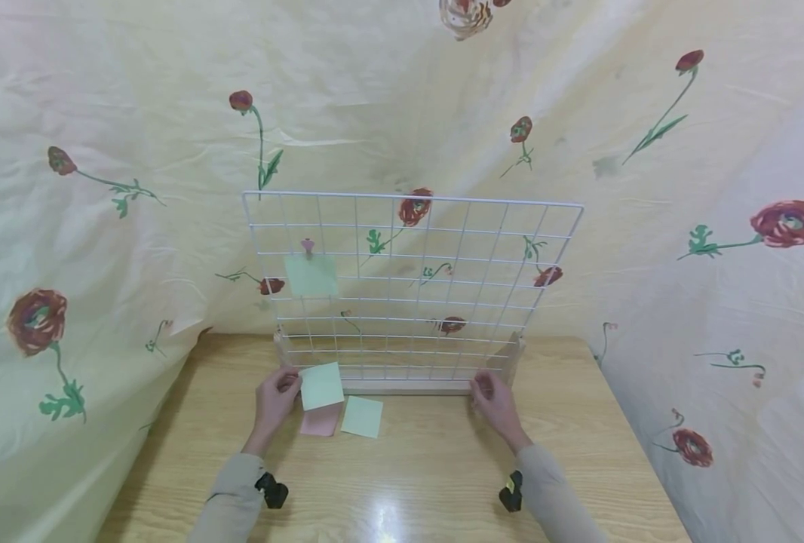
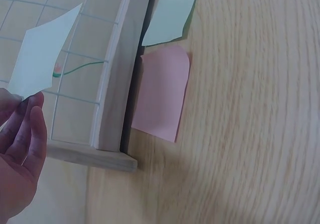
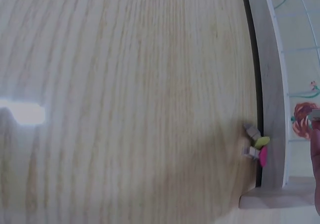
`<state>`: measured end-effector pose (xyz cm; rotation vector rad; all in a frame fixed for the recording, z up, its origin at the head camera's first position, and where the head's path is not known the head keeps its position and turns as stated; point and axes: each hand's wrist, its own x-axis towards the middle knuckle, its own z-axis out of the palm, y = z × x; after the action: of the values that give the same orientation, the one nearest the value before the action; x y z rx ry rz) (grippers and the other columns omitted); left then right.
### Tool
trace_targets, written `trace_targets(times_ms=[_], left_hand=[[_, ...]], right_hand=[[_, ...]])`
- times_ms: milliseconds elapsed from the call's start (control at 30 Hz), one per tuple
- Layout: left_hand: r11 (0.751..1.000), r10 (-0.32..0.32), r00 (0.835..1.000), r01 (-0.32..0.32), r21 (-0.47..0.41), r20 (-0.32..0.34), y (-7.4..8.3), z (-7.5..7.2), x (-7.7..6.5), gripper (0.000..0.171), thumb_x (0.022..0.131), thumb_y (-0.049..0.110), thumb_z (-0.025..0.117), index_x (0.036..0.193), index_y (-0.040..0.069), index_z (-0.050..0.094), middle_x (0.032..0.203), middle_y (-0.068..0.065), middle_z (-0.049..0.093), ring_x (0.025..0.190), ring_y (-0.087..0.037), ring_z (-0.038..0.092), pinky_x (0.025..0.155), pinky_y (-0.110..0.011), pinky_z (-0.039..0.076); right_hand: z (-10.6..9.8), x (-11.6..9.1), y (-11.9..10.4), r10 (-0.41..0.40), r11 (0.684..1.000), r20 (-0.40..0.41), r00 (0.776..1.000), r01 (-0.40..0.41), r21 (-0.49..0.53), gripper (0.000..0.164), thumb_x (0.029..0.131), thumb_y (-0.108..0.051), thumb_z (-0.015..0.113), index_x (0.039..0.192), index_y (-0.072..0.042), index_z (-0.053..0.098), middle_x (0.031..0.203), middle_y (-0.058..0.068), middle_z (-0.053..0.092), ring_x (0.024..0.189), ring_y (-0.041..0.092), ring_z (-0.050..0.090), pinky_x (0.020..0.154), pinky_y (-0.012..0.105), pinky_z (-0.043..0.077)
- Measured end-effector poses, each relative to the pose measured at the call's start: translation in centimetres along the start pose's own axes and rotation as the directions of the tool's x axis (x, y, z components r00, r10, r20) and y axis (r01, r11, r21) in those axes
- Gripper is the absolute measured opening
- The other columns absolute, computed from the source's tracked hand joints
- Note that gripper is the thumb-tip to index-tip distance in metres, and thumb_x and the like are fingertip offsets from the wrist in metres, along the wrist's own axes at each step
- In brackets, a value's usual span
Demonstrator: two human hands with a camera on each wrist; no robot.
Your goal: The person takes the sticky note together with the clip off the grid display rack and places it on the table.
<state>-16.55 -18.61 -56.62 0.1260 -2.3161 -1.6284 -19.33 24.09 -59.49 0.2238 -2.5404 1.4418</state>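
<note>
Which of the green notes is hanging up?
The clipped note, beneath the pinkish clip on the wire grid; the held note is in the left hand, the loose note lies on the table.

I find no legible text, label, brand, number or sign in the head view or either wrist view. The pale green sticky notes (image 1: 321,386) and pink sticky note (image 2: 161,91) show me no lettering; any marking on the black wrist cameras (image 1: 276,492) is too small to read.

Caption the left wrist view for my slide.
Left hand pinching a green note by a wire grid, a pink note lying on the table.
</note>
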Motion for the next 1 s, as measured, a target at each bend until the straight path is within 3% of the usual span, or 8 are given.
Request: trace_targets(times_ms=[167,333,467,700,833,1000], left_hand=[[1.000,-0.011,1.000,0.011,-0.028,0.011,-0.3,-0.2,-0.3,0.012,0.088,-0.007,0.062,0.099,-0.006,0.065,0.090,-0.021,0.066,0.076,-0.026,0.066,0.061,-0.032,0.059],[0.998,-0.053,0.998,0.053,-0.019,0.017,-0.3,-0.5,-0.6,0.015,0.089,-0.006,0.061,0.103,-0.006,0.064,0.093,-0.021,0.066,0.077,-0.027,0.066,0.063,-0.034,0.059],[0.997,-0.074,0.997,0.074,0.000,0.027,-0.5,-0.8,-0.9,0.016,0.090,-0.004,0.061,0.105,-0.008,0.063,0.094,-0.023,0.066,0.080,-0.029,0.067,0.065,-0.035,0.059],[0.997,-0.076,0.996,0.075,0.024,0.035,-1.3,-1.5,-1.3,0.013,0.091,-0.005,0.060,0.102,-0.010,0.062,0.093,-0.026,0.066,0.080,-0.035,0.067,0.062,-0.031,0.059],[0.994,-0.109,0.993,0.107,0.037,0.036,-1.7,-1.9,-1.7,0.014,0.091,-0.003,0.060,0.103,-0.009,0.062,0.094,-0.025,0.066,0.081,-0.034,0.068,0.061,-0.026,0.057],[0.990,-0.140,0.989,0.139,0.034,0.041,-2.3,-2.5,-2.2,0.016,0.092,-0.002,0.059,0.106,-0.009,0.062,0.096,-0.025,0.066,0.082,-0.031,0.068,0.063,-0.030,0.058]], right_hand=[[-0.4,-0.5,0.3,-0.024,1.000,-0.031,0.999,0.024,0.004,0.018,0.094,-0.006,0.062,0.106,0.006,0.060,0.098,0.014,0.066,0.092,0.031,0.064,0.081,0.038,0.056],[-1.0,-1.0,0.8,-0.031,0.999,-0.041,0.999,0.031,-0.014,0.020,0.095,-0.006,0.062,0.110,0.007,0.060,0.100,0.015,0.066,0.094,0.032,0.064,0.082,0.041,0.055],[-1.3,-1.3,1.4,-0.044,0.998,-0.053,0.998,0.042,-0.038,0.022,0.093,-0.003,0.062,0.112,0.008,0.060,0.099,0.016,0.067,0.089,0.031,0.064,0.078,0.035,0.056],[-1.9,-1.6,2.0,0.009,0.998,-0.045,0.999,-0.012,-0.069,0.016,0.092,-0.004,0.064,0.104,0.006,0.063,0.095,0.014,0.068,0.088,0.029,0.065,0.077,0.036,0.056],[-2.1,-1.8,1.9,0.037,0.996,-0.035,0.999,-0.040,-0.085,0.014,0.090,-0.003,0.065,0.103,0.004,0.065,0.095,0.013,0.068,0.087,0.028,0.065,0.076,0.036,0.056],[-1.9,-2.2,1.8,0.049,0.993,-0.042,0.998,-0.053,-0.103,0.011,0.087,0.000,0.068,0.098,0.002,0.069,0.095,0.013,0.069,0.087,0.028,0.065,0.078,0.041,0.055]])
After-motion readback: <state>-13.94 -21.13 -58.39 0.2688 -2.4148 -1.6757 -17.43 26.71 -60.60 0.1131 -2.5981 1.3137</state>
